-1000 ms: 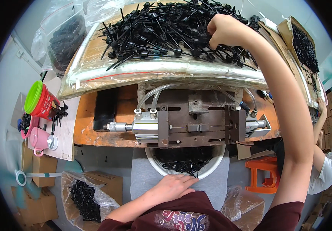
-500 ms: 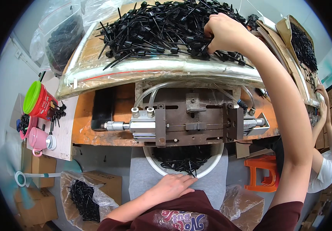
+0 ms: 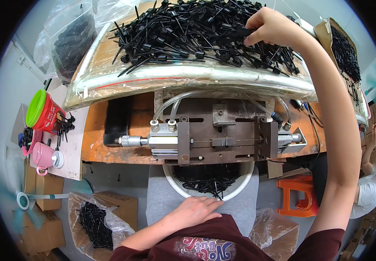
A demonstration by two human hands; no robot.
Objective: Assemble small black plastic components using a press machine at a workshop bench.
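My right hand [image 3: 271, 27] is at the right side of a heap of black plastic parts with thin stems [image 3: 183, 32]. Its thumb and fingers are curled together around some of these black parts; how many is hidden. My left hand [image 3: 195, 212] lies flat at the near rim of a white basket [image 3: 174, 188] on my lap, its fingers stretched out and holding nothing. More black parts [image 3: 207, 177] fill the basket. Between heap and basket sits a brown metal fixture [image 3: 205, 152] with a small grey block [image 3: 223, 142] in its middle.
Silver cylinders [image 3: 163, 143] with clear hoses flank the fixture on an orange bench [image 3: 94, 141]. At left stand a red and green bucket [image 3: 50, 114] and a pink mug [image 3: 42, 155]. An orange stool [image 3: 290, 185] and a co-worker's arm [image 3: 369, 150] are at right.
My right hand has moved right and slightly up along the heap, with several parts shifting to the right. My left hand stays in place. The co-worker's arms have moved.
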